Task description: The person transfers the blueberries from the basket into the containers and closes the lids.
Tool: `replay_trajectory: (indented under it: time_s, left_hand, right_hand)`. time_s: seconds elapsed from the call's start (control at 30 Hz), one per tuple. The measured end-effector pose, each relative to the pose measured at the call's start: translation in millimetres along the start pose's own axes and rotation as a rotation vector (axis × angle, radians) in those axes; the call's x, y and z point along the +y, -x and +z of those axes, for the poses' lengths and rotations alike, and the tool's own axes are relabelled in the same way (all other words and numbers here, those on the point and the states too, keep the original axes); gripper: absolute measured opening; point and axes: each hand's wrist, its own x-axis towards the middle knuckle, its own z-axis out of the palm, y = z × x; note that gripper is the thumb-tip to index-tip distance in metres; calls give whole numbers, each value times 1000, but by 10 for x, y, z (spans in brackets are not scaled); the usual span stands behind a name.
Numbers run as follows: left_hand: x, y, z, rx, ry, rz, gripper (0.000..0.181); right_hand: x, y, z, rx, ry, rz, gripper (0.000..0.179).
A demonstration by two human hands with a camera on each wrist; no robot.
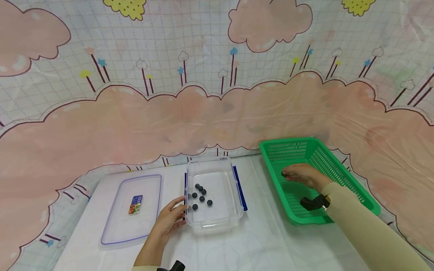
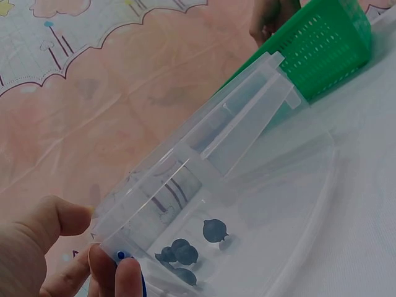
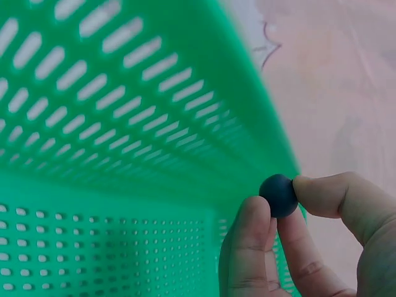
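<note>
My right hand (image 1: 303,175) pinches a dark round blueberry (image 3: 279,195) between thumb and fingertips, inside the outline of the green basket (image 1: 294,218). In the right wrist view, the basket's slotted wall lies close behind the fingers. My left hand (image 1: 168,219) grips the left side of a clear plastic container (image 1: 222,222), its thumb at the rim and its fingers by a blue side clip (image 2: 143,286). Several blueberries (image 1: 202,198) lie on the container's floor, mostly toward its left side.
A clear lid (image 1: 116,226) with a blue seal line and a colourful label (image 1: 136,204) lies on the white-covered table (image 1: 257,244), left of the container. Another blue clip (image 1: 240,188) sticks out along the container's right side. A printed cloth (image 1: 203,120) hangs behind.
</note>
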Motion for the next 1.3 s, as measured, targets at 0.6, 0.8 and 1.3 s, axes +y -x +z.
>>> replay_trajectory:
  time_s: [0.6, 0.8, 1.3]
  left_hand:
    - [5, 3, -11, -9, 2, 6, 50]
    - [31, 0, -6, 1, -7, -13, 49]
    - [-6, -24, -16, -12, -17, 4, 52]
  right_hand:
    - [-95, 151, 201, -105, -25, -40, 33]
    - [-144, 172, 226, -103, -25, -29, 37]
    - [-260, 87, 396, -137, 41, -67, 43]
